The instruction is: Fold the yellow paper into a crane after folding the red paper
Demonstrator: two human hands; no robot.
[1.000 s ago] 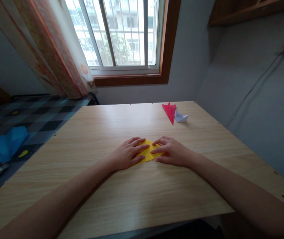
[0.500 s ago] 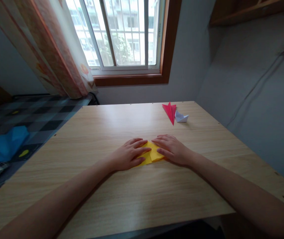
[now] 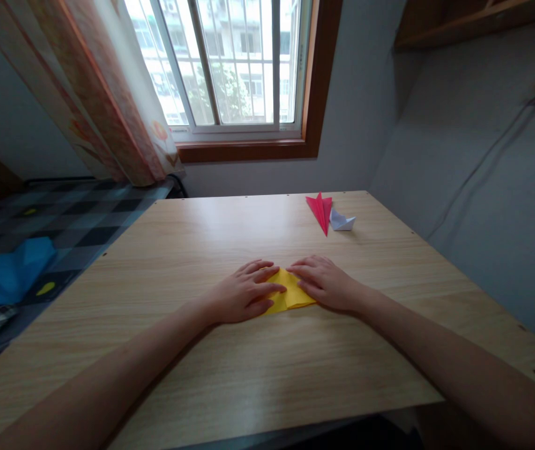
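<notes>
A folded piece of yellow paper (image 3: pixel 295 295) lies flat on the wooden table in front of me. Over its left part rests my left hand (image 3: pixel 244 291), palm down, with its fingers stretched out and slightly apart. My right hand (image 3: pixel 326 282) lies on the right part of the sheet, fingers also extended and pointing left. Between the two hands the folded layers show, with a crease near the middle. Both hands cover the outer ends of the paper.
Toward the far right of the table (image 3: pixel 192 369), a red paper plane (image 3: pixel 320 212) touches or nearly touches a white paper boat (image 3: pixel 342 220). Blue paper (image 3: pixel 12 270) lies on the checked bed (image 3: pixel 75 215) at left. A window (image 3: pixel 244 69) stands behind the table.
The yellow paper has shifted slightly to the right. My hands have moved only a little on it, and more of its middle now shows.
</notes>
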